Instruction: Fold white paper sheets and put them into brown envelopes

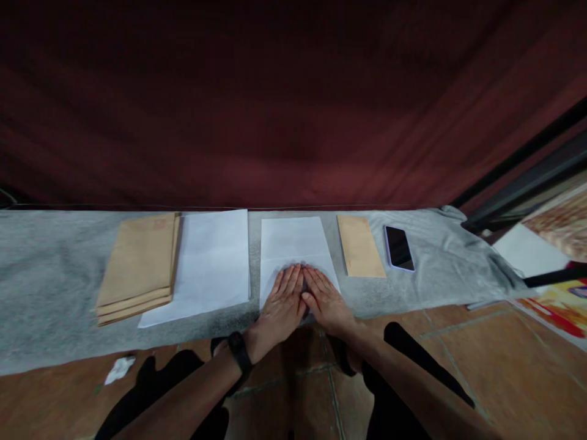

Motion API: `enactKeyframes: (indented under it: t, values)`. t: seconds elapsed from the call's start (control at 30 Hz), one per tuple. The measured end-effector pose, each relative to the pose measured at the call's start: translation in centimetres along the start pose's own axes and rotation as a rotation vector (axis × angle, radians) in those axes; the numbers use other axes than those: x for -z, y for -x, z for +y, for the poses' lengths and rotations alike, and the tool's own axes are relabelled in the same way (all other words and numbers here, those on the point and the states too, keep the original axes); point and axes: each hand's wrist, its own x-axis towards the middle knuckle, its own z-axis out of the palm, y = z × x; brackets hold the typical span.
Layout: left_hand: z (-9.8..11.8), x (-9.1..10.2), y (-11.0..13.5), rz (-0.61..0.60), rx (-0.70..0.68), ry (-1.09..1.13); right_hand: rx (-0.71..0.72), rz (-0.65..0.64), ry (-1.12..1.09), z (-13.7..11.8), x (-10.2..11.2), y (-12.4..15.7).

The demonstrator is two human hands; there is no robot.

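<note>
Seen from above, a person's two bare hands lay flat, side by side, on a white sheet of paper spread on a grey cloth. The left hand, with a black wristband, was open, palm down, fingers straight and together, gripping nothing. The right hand was open the same way, its thumb edge touching the left hand. Both rested on the near end of the sheet, and a crease line crossed the paper just beyond the fingertips. To the left lay a pile of white paper, then a stack of brown envelopes. To the right lay a single brown envelope, then a dark phone. A red curtain hung behind.
</note>
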Motion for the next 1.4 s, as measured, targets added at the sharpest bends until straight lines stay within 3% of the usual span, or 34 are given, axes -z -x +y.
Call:
enactKeyframes:
  t: [0.1, 0.4, 0.73, 0.83, 1.0, 1.07, 1.4]
  values:
    - [0.0, -0.5, 0.5, -0.017, -0.006, -0.017, 0.007, -0.018, 0.023, -0.3, -0.2, 0.3]
    - [-1.9, 0.2, 1.3, 0.014, 0.099, -0.05, -0.049, 0.021, 0.1, 2.0, 0.9, 1.3]
    - [-2.5, -0.3, 1.9, 0.058, 0.196, -0.11, -0.087, 0.049, 0.173, 3.4, 1.1, 2.4]
    - [-2.7, 0.2, 2.0, 0.052, 0.164, -0.134, -0.079, 0.052, 0.206, 3.6, 1.2, 2.6]
    - [-2.1, 2.0, 2.1, -0.088, -0.109, -0.066, -0.052, 0.014, 0.167, 2.9, 2.2, 2.3]
    - [-1.8, 2.5, 1.9, -0.125, -0.154, -0.032, -0.023, -0.013, 0.131, 2.4, 2.4, 2.1]
    - [-2.2, 0.9, -1.2, -0.059, -0.016, 0.004, -0.036, -0.098, -0.022, 1.4, 1.5, -1.3]
